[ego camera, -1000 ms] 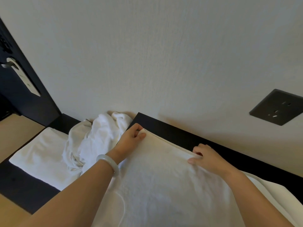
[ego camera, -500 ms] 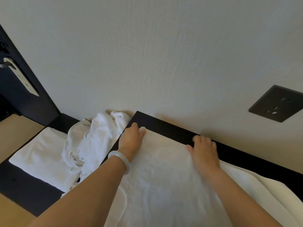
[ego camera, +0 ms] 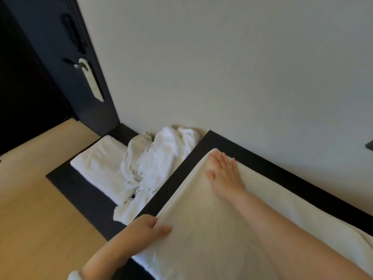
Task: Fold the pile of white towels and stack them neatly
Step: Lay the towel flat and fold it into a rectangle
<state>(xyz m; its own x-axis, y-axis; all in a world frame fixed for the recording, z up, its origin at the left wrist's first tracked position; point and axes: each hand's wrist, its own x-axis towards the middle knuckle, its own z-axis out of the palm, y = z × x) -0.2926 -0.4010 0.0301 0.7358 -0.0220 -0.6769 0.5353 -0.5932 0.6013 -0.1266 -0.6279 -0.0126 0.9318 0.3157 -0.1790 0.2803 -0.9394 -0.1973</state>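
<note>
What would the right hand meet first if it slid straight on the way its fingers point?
The right hand lies flat on the towel, fingertips near its far corner. Straight on, it would slide off onto the bare black table, then probably reach the wall; depth is unclear.

You're in what looks like a hotel room or bedroom. At ten o'clock is a dark door (ego camera: 50, 57) with a silver lever handle (ego camera: 80, 65), at one a plain pale wall (ego camera: 222, 67), and at eight wood-look flooring (ego camera: 30, 199). Toward nine, a low black bench (ego camera: 80, 190) carries white towels (ego camera: 161, 158).
</note>
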